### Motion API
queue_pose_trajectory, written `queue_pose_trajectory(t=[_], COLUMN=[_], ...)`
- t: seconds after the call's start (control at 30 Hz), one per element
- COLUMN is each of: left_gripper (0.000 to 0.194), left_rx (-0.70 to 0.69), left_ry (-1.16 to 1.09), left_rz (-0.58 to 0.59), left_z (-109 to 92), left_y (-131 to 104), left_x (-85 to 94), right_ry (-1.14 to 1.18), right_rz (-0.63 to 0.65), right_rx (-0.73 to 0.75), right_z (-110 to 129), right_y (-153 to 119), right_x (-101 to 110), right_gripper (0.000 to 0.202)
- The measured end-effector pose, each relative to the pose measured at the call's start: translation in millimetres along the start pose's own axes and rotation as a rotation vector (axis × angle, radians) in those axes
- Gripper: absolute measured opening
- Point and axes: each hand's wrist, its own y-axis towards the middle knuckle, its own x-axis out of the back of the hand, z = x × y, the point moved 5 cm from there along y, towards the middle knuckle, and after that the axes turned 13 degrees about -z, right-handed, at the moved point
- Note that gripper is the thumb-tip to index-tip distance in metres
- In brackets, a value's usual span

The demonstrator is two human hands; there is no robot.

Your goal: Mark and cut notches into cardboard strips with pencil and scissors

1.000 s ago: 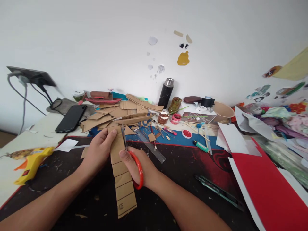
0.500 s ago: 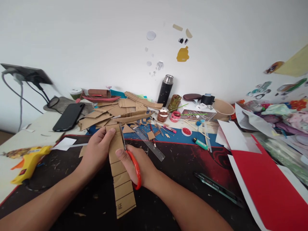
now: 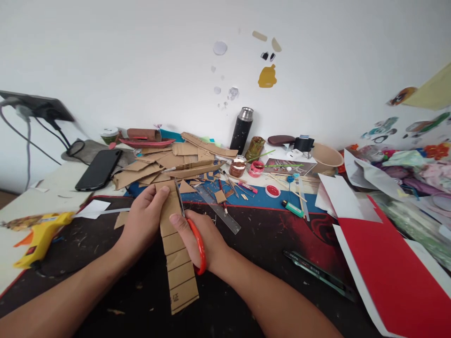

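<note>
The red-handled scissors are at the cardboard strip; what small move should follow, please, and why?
Probably a short snip: the right hand holds the red-handled scissors along the right edge of the cardboard strip, whose top the left hand pinches.

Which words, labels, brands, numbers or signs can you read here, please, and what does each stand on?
"证": on the cardboard strip, near its lower end; a mark before it is only partly visible.
Print on the yellow glue gun: too small to read.
Print on the dark utility knife: too blurred to read.
</note>
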Motion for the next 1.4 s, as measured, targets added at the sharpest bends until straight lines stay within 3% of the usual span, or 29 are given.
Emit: queue_pose_trajectory(t=[0.3, 0.57, 0.93, 1.23, 1.4], left_gripper=[0.035, 0.035, 0.038, 0.058, 0.053], left_rx=[0.047, 0.051, 0.076, 0.003, 0.003], left_ry=[-0.057, -0.093, -0.143, -0.031, -0.087], left_rz=[0.017, 0.021, 0.027, 0.05, 0.042], left_z=[11, 8, 18, 2, -4], left_y=[3, 2, 6, 3, 2], left_x=[-1.4, -3.7, -3.2, 0.4, 3.1], right_ry=[-0.027, -0.044, 0.112, 0.196, 0.208], right_rz=[-0.002, -0.008, -0.028, -0.051, -0.101], right_rx=[-0.034, -0.05, -0.092, -0.102, -0.079], right_z=[0, -3, -6, -10, -15], right_y=[1, 2, 1, 2, 4], right_x=[0, 0, -3, -4, -1], right_gripper=[0.064, 0.064, 0.069, 0.071, 0.074])
